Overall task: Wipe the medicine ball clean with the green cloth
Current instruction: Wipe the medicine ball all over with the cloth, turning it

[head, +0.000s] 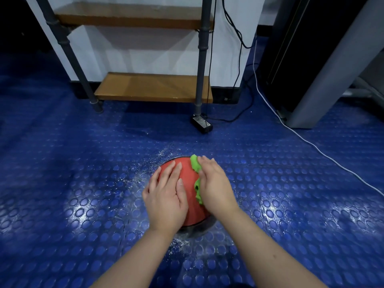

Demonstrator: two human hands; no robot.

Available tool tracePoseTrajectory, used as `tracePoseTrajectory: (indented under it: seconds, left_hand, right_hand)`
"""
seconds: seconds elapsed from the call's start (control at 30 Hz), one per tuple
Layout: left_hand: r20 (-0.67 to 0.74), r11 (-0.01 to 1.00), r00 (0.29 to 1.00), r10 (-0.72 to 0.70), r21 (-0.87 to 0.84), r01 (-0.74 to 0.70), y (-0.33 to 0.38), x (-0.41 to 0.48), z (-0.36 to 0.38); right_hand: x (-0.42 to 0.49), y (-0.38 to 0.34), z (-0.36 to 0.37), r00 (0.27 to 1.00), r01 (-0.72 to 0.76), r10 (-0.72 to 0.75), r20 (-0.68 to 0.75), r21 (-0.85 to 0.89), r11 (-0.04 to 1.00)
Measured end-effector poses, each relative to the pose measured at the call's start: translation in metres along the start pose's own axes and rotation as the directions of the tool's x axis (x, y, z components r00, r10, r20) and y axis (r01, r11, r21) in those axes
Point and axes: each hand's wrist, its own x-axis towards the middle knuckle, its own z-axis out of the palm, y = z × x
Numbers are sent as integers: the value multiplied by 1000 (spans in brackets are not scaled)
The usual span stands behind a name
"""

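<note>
A red medicine ball [188, 185] sits on the blue studded floor, low in the middle of the view. My left hand [166, 196] lies flat on its left side, fingers spread, holding it steady. My right hand [216, 187] presses a green cloth [196, 165] against the ball's right side. Most of the cloth is hidden under the palm; only its crumpled edges show at the top and along the inner side.
White specks and wet smears lie on the floor [83, 183] around the ball. A pipe-frame shelf rack [153, 86] stands behind, with a black power adapter [201, 123] and cables at its right foot. A white cable [311, 144] crosses the floor at right, beside a grey machine [324, 84].
</note>
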Motion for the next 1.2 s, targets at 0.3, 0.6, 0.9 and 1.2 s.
tracePoseTrajectory:
  seconds: [0.3, 0.6, 0.9, 1.2]
  left_hand:
    - [55, 997, 997, 59, 43, -62, 3, -2, 0]
    - [108, 992, 987, 117, 39, -122, 10, 0, 3]
    - [115, 981, 976, 184, 42, -189, 11, -2, 4]
    - [144, 985, 975, 170, 13, -174, 16, 0, 2]
  right_hand:
    - [-25, -6, 11, 993, 4, -7, -115, -26, 1000]
    - [19, 19, -14, 960, -276, 279, -21, 80, 958]
    - [-27, 8, -2, 993, 60, -62, -102, -22, 998]
    - [16, 23, -13, 963, -242, 253, -90, 116, 963]
